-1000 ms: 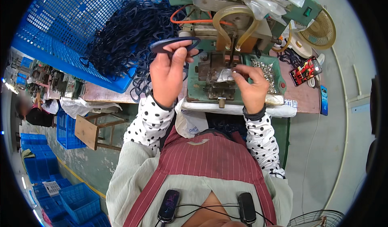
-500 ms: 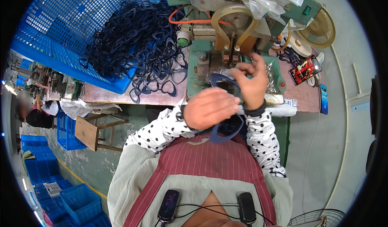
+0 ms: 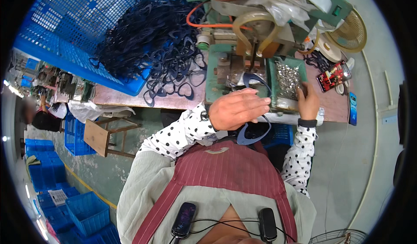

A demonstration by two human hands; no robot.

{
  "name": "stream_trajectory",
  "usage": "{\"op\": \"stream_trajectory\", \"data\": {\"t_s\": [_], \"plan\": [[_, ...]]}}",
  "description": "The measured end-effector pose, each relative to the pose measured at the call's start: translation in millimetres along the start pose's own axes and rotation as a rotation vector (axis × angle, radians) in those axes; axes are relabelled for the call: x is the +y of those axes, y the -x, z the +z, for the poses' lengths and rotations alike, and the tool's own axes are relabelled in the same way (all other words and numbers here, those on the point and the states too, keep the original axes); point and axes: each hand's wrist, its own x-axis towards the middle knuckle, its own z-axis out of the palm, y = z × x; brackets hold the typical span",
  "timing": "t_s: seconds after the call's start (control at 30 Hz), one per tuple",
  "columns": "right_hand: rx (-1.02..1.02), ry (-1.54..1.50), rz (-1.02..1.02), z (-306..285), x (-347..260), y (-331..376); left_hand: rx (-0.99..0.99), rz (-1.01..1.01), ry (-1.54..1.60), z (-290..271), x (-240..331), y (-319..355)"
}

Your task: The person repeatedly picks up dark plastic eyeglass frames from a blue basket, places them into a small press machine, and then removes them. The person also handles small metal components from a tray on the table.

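Observation:
My left hand (image 3: 239, 109) is closed around a dark blue loop-shaped strap (image 3: 252, 137), its ends curving out above and below my fingers. The strap's upper end reaches the front of a green press machine (image 3: 217, 76), just below its work point (image 3: 253, 66). My right hand (image 3: 309, 101) is at the right side of a green tray (image 3: 272, 72) of small shiny metal pieces (image 3: 287, 79). Its thumb and fingertips are apart at the tray's edge, and I see nothing between them.
A large blue basket (image 3: 78, 70) stands at the left, with a heap of dark blue loops (image 3: 143, 39) spilling onto the table (image 3: 126, 97). Yellowish hoses (image 3: 243, 22) hang over the press. A phone (image 3: 333, 75) and a fan (image 3: 347, 31) are at the right; a wooden stool (image 3: 96, 136) stands below.
My right hand has moved from the press's work point, right and toward me, to the tray's side. My left hand still holds the loop and has shifted slightly right.

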Motion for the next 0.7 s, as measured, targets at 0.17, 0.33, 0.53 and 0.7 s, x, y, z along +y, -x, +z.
{"op": "stream_trajectory", "data": {"t_s": [0.17,0.33,0.53,0.7], "plan": [[-0.075,0.362,-0.053,16.3,-8.5,5.6,0.017,0.033,0.010,2.5,-2.9,-3.6],[0.088,0.041,-0.159,27.7,14.9,-8.7,-0.076,0.102,-0.156,-5.7,-7.7,4.6],[0.206,-0.106,-0.219,32.2,-5.5,-3.3,0.248,-0.419,-0.884,-90.0,-84.6,94.9],[0.254,-0.195,0.059,28.4,-18.9,4.3,-0.033,-0.939,-1.162,-112.0,-174.7,222.6]]}}
